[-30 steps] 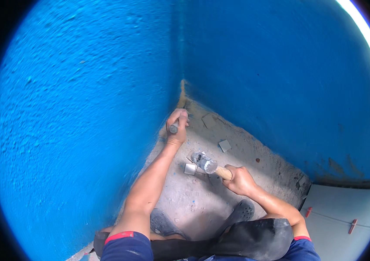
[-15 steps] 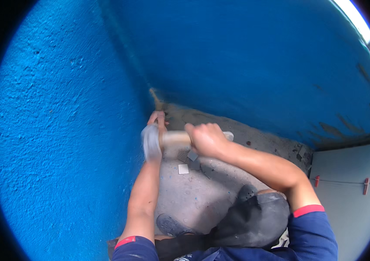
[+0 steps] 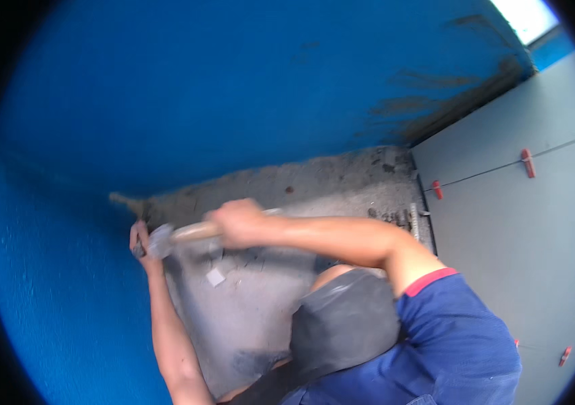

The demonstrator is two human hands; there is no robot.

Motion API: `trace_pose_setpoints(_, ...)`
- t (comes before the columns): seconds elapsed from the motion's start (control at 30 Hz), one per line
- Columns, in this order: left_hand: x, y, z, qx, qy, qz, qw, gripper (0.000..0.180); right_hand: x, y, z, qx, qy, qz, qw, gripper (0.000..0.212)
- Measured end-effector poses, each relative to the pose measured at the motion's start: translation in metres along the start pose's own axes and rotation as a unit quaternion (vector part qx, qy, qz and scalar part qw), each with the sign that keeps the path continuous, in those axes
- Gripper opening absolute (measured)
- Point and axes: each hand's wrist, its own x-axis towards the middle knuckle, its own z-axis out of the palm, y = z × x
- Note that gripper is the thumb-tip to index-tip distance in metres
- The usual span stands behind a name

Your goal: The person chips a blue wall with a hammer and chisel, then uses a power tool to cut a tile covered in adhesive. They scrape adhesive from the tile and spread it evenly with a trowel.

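My right hand (image 3: 237,224) is closed round the wooden handle of a hammer (image 3: 196,233). The hammer's grey head (image 3: 160,241) is blurred and lies right beside my left hand (image 3: 144,237), low in the wall corner. My left hand is closed, and the dark end of a chisel (image 3: 139,250) shows at it; most of the tool is hidden by the fingers. Just beyond the fingertips, a bare tan strip (image 3: 127,201) runs along the corner where the blue walls meet the floor.
A small white square tile piece (image 3: 216,277) lies on the dusty concrete floor (image 3: 233,317). Blue walls (image 3: 247,88) rise ahead and at the left. On the right stands a grey panel (image 3: 503,223) with red clips (image 3: 528,163) along a thin line. Dark debris (image 3: 395,217) lies near it.
The view has swung to the right, so the corner and both hands appear further left and more of the grey panel shows. The hammer head has moved off the left wrist toward the chisel end.
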Motion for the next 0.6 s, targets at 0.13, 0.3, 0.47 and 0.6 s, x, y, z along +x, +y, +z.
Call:
trace_pose_setpoints(0.13,-0.007,0.065,0.017,-0.104,-0.031,-0.102,0.989,0.032,-0.083,0.093,0.031,-0.09,-0.019,0.122,0.988,0.038)
trace_pose_setpoints(0.3,-0.004,0.132,0.042,0.109,-0.23,-0.166,0.953,0.04,-0.129,0.177,0.043,-0.245,-0.071,0.117,0.96,0.021)
trace_pose_setpoints(0.47,-0.027,0.136,0.105,0.3,-0.52,-0.166,0.782,0.046,-0.126,0.209,0.016,-0.294,-0.069,0.095,0.949,0.04)
trace_pose_setpoints(0.6,-0.088,0.116,0.131,0.286,-0.584,-0.177,0.739,0.058,-0.133,0.176,0.026,-0.151,0.064,0.225,0.96,0.068)
